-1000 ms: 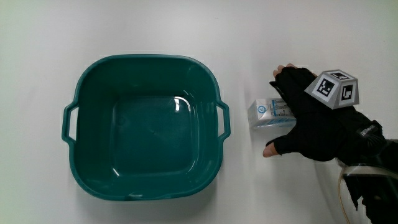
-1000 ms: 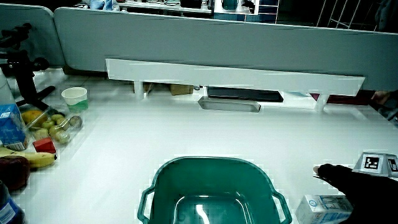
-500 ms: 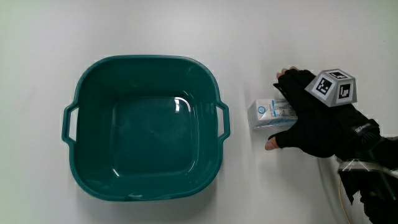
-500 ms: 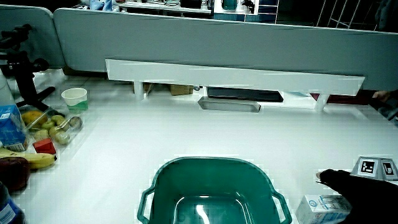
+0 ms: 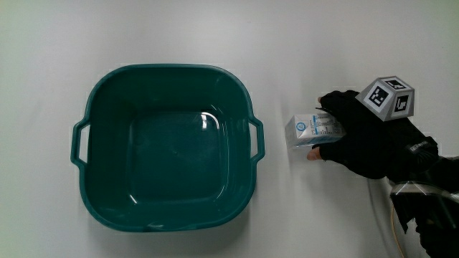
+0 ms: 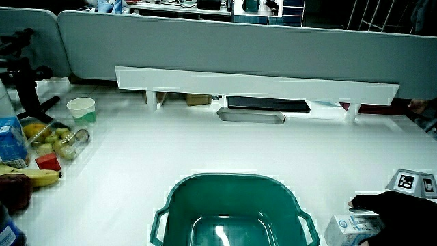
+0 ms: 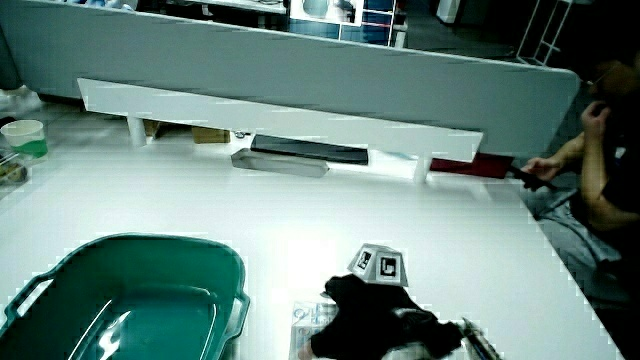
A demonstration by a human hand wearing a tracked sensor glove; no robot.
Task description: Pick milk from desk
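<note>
Black-gloved hand (image 5: 366,140) | grasping small white-and-blue milk carton (image 5: 310,130) | beside teal plastic basin (image 5: 166,86) on white table (image 5: 215,36)

A second ago the hand (image 5: 366,140) lay spread over the milk carton (image 5: 313,130), thumb stretched out on the surface nearer the person. Now its fingers (image 5: 336,102) have drawn in and the thumb has come up against the carton's near side, so the hand grips it. The carton has not shifted on the surface.

The hand (image 5: 362,140) lies flat, fingers (image 5: 331,100) apparently curled.
</note>
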